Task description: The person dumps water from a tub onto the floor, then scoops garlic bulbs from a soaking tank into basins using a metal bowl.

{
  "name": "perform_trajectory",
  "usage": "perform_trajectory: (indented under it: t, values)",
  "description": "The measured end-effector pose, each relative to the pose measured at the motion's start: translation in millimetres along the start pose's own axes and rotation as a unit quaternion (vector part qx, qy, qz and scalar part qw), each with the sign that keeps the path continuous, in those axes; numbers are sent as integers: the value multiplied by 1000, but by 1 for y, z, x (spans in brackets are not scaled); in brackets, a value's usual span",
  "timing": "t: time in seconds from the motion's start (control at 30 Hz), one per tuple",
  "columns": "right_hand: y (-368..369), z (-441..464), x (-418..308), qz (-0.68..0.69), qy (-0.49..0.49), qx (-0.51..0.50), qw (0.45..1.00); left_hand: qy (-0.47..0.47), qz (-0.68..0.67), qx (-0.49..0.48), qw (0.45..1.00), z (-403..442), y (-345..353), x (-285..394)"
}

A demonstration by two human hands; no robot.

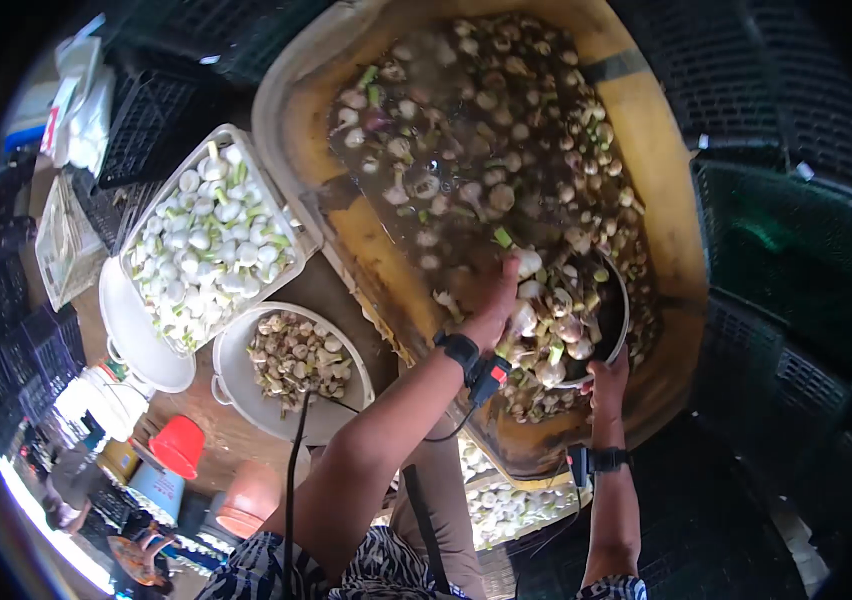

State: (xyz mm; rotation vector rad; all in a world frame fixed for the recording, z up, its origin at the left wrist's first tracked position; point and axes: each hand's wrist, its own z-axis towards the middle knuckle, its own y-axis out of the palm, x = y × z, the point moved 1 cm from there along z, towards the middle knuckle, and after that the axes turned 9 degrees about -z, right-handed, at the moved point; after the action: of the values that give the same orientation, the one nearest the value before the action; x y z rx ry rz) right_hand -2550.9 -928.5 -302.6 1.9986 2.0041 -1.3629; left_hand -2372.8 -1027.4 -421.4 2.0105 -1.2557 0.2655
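Nearest the camera: zebra-patterned sleeves point(256, 575) and bare forearms point(376, 425), extended over a deep yellow tub point(674, 340) of murky water point(461, 265) crowded with submerged and floating garlic.

Garlic bulbs point(568, 328) heaped in a round pan point(612, 320), tilted inside the tub at its near right part. Perhaps a strainer rather than a solid pan; dark interior too poorly lit to say.

Handling, as judged: pan stiff, heavy and lopsided under load, best taken by the rim on opposite sides. Bulbs firm, light singly, slippery when wet, with papery skins prone to tearing; best cupped around the body, not pulled by the stem.

Position: right hand point(608, 385) at the near rim, thumb and fingers pinching it. Left hand point(491, 310) across the heap, thumb up beside a pale bulb, other fingers hidden behind the load; cannot tell whether spread or pinching.

Alongside the tub, to the left: a crate point(276, 190) of clean white garlic, and below it a white basin point(241, 365) of browner, soil-stained bulbs.
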Motion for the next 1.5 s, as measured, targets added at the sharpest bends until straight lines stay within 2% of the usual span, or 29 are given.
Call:
perform_trajectory:
  t: [0.07,0.13,0.27,0.33,0.4,0.43,0.47,0.5,0.53,0.57,0.6,0.67,0.7,0.73,0.8,0.83,0.9,1.0,1.03,1.13,1.17,1.23,1.27,1.33,1.37,1.4,1.47,1.5]
  values:
    - [-15,-29,-21,-15,-16,-3,1000,-45,-19,-4,999,-32,14,21]
    - [-22,-68,-55,0,-30,6,1000,14,12,15,1000,-68,19,51]
    - [-31,-169,-104,-36,-111,-13,993,20,-186,-18,982,-172,7,116]
    - [-16,-213,-121,-80,-121,10,989,90,-233,-2,968,-222,-18,144]
    - [6,-253,-129,-106,-151,-21,983,44,-253,43,966,-260,-59,151]
    - [21,-277,-133,-130,-163,-32,977,56,-300,39,952,-280,-82,154]
    - [38,-301,-137,-154,-175,-41,972,110,-283,39,952,-301,-110,159]
    - [58,-325,-143,-213,-181,-55,959,87,-337,54,936,-314,-143,150]
    - [74,-320,-116,-247,-262,-53,931,62,-395,65,914,-326,-175,136]
    - [99,-325,-107,-318,-339,-35,885,81,-429,41,899,-345,-206,129]
    - [131,-337,-103,-382,-411,-14,828,63,-395,15,916,-364,-243,127]
    - [197,-357,-99,-449,-383,-12,807,67,-393,139,907,-368,-308,94]
    - [230,-354,-95,-462,-400,-20,791,9,-421,228,878,-383,-332,100]
    - [265,-349,-89,-472,-417,-28,776,-5,-375,362,854,-388,-357,86]
    - [327,-341,-73,-560,-389,-58,729,-4,-286,451,845,-353,-422,-3]
    - [354,-348,-63,-589,-394,-52,704,-7,-297,457,838,-364,-436,-11]
    - [384,-374,-48,-626,-381,-52,678,-117,-267,412,863,-377,-458,-18]
    - [382,-368,-37,-612,-428,-68,662,-108,-334,392,851,-386,-474,-30]
    - [381,-357,-40,-623,-419,-62,657,-99,-281,463,835,-391,-467,-20]
    - [402,-328,-46,-609,-422,-9,671,-62,-262,458,847,-401,-456,0]
    - [404,-322,-50,-605,-415,-11,679,-68,-223,491,840,-398,-449,6]
    - [385,-333,-76,-544,-409,-43,732,-50,-169,469,865,-382,-454,-11]
    - [366,-335,-84,-541,-393,-36,743,-29,-126,439,889,-373,-451,-15]
    - [320,-336,-107,-458,-422,-51,781,-17,-56,422,905,-358,-417,11]
    - [289,-331,-119,-404,-383,-50,829,30,-89,441,893,-357,-388,42]
    - [253,-320,-127,-389,-361,-18,847,75,-122,453,880,-354,-356,70]
    - [176,-287,-132,-231,-378,20,896,129,-40,336,932,-330,-298,106]
    - [140,-251,-118,-227,-394,92,886,127,-39,283,950,-320,-255,133]
